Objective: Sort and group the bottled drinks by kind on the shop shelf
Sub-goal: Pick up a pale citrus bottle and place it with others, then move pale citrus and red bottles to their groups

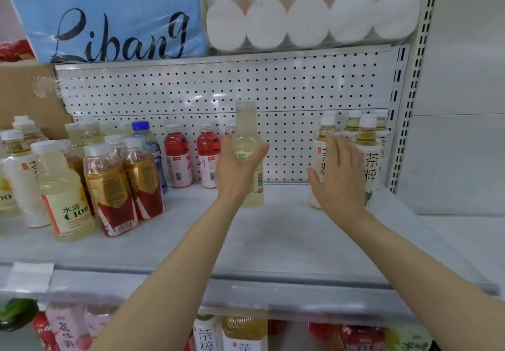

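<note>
My left hand [237, 166] grips a pale yellow drink bottle [247, 134] with a white cap, upright in the middle of the shelf [273, 236]. My right hand [338, 175] is flat, fingers straight, against a group of white-labelled tea bottles [367, 156] at the shelf's right end. Two pink drink bottles [191, 156] stand against the pegboard, with a third partly hidden behind my left hand. At the left stands a mixed cluster: amber bottles with red labels [123, 186], a pale C100 bottle [64, 192], a blue-capped bottle [147, 137] and more tea bottles.
A perforated back panel [218, 91] closes the shelf. Above lie a blue tissue pack [109, 14] and paper rolls [308, 9]. A cardboard box [27, 96] sits at the back left. The lower shelf holds more bottles [243, 334]. A slotted upright [410, 104] bounds the right side.
</note>
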Available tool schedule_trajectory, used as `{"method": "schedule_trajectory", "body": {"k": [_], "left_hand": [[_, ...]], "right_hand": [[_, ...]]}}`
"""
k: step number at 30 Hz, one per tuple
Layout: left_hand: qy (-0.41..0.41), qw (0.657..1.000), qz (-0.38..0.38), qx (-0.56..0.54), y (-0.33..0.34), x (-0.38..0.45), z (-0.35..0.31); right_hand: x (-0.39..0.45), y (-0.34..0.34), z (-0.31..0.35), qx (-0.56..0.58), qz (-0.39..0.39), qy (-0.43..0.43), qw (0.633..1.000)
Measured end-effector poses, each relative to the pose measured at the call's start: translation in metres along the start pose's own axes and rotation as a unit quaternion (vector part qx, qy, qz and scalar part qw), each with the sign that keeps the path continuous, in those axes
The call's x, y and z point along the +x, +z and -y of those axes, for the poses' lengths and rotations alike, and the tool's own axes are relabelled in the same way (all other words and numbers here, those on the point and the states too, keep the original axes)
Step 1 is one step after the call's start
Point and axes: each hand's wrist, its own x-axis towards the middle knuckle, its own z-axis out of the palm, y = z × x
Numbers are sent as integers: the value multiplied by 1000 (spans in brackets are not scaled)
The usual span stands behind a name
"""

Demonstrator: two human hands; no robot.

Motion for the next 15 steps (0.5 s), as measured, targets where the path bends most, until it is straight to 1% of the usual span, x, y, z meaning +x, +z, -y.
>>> {"method": "schedule_trajectory", "body": {"k": [4,8,11,13,15], "left_hand": [[-7,999,-29,-27,-42,-22,-10],[-42,996,-58,-47,-80,-27,-8],[-57,994,-74,-49,-105,-23,-1],[-71,994,-70,-39,-121,-16,6],[-82,994,-62,-23,-133,-11,14]], "right_hand": [[4,25,46,73,60,-25,995],[13,69,91,152,152,3,977],[25,108,116,217,207,84,950],[35,134,127,255,214,159,929],[43,154,135,273,212,210,915]]}}
